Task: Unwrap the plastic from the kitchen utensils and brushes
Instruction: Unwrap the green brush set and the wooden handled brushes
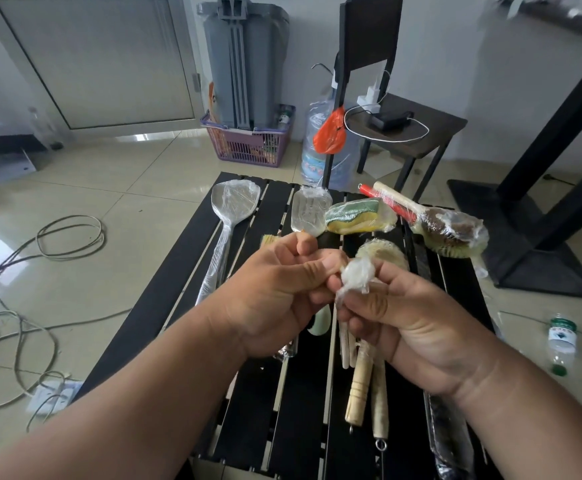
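Note:
Both hands meet above the black slatted table [261, 393]. My left hand [275, 289] and my right hand [403, 317] both pinch a crumpled wad of clear plastic wrap [357, 275] between their fingertips. Below them lie bare wooden-handled brushes [360, 386], one with a pale bristle head [383, 252]. Still in plastic are a metal spatula [228, 216], a slotted turner [310, 211], a green and yellow sponge [358, 214] and round brushes with red and wooden handles [449, 230]. A wrapped dark utensil [445, 438] lies at the right edge.
A dark chair [403, 133] with a charger and white cable stands behind the table, beside a water jug [317, 154] and an orange bag. Loose cables [22, 289] sprawl over the tiled floor at left. A small bottle [561, 341] lies on the floor at right.

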